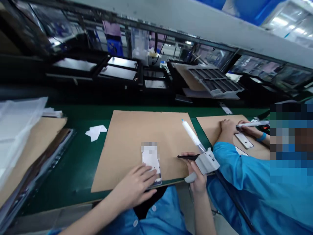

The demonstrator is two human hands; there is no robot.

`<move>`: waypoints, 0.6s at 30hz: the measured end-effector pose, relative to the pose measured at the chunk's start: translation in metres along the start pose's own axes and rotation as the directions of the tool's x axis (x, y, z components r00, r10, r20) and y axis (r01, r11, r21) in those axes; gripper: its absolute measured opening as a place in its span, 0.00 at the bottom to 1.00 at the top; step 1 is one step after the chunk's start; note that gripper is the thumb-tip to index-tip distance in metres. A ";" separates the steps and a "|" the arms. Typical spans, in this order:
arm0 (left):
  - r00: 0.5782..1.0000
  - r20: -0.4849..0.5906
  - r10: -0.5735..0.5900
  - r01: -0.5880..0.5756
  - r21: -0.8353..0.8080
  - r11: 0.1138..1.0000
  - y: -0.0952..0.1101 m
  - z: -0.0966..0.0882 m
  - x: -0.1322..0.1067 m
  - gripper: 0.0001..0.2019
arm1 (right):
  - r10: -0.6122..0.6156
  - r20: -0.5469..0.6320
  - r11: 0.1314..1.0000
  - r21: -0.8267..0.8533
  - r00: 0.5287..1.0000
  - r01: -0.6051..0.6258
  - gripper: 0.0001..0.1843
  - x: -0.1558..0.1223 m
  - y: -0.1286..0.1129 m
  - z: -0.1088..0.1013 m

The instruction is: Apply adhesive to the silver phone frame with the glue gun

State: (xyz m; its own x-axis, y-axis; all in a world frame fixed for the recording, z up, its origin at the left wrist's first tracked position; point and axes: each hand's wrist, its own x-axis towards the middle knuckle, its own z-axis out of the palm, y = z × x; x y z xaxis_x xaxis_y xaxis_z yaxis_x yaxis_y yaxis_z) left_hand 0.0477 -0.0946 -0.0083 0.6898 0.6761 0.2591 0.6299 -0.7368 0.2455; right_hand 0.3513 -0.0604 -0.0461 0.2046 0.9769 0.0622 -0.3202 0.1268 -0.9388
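Note:
A flat pale phone-sized panel (pixel 151 160) lies on a brown cardboard sheet (pixel 127 130). My left hand (pixel 140 180) rests over the panel's near left part, fingers stretched out and thumb apart by the near edge. To the right, my right hand (pixel 197 174) is closed round a grey gun-shaped dispenser (pixel 207 161). Its white barrel (pixel 191 133) slants up to the left and ends in a small blue tip, above the cardboard's right side. A thin black pointed tool (pixel 187 157), perhaps tweezers, also sticks out leftward from that hand's fingers.
White paper scraps (pixel 96 132) lie left on the green table (pixel 80 163). Stacked sheets (pixel 31 140) fill the far left. A co-worker's blue sleeve (pixel 234 163) is close on the right, with hands over another panel (pixel 244 140). Black trays (pixel 117 70) and a grey divided tray (pixel 215 78) stand behind.

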 end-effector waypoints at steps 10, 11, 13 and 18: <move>0.826 -0.072 -0.558 0.547 0.340 0.765 -0.073 -0.027 0.025 0.47 | 0.098 0.011 0.993 0.070 0.995 -0.099 0.21 0.008 0.008 -0.006; 0.812 -0.129 -0.570 0.573 0.368 0.732 -0.076 -0.032 0.026 0.43 | 0.104 0.011 0.993 0.056 0.994 -0.105 0.22 0.007 0.008 -0.005; 0.834 -0.183 -0.520 0.546 0.405 0.734 -0.072 -0.044 0.022 0.36 | 0.110 0.012 0.994 0.030 0.994 -0.110 0.21 0.006 0.007 -0.002; 0.892 -0.161 -0.422 0.449 0.412 0.793 -0.033 -0.084 -0.029 0.27 | 0.171 -0.007 0.985 -0.024 0.985 -0.171 0.20 -0.001 0.004 -0.009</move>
State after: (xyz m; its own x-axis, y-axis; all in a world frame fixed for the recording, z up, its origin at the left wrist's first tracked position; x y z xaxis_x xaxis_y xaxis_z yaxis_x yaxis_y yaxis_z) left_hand -0.0224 -0.0894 0.0543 0.2924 0.9150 0.2779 0.9562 -0.2833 -0.0734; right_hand 0.3586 -0.0624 -0.0528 0.1536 0.9829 -0.1015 -0.3281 -0.0462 -0.9435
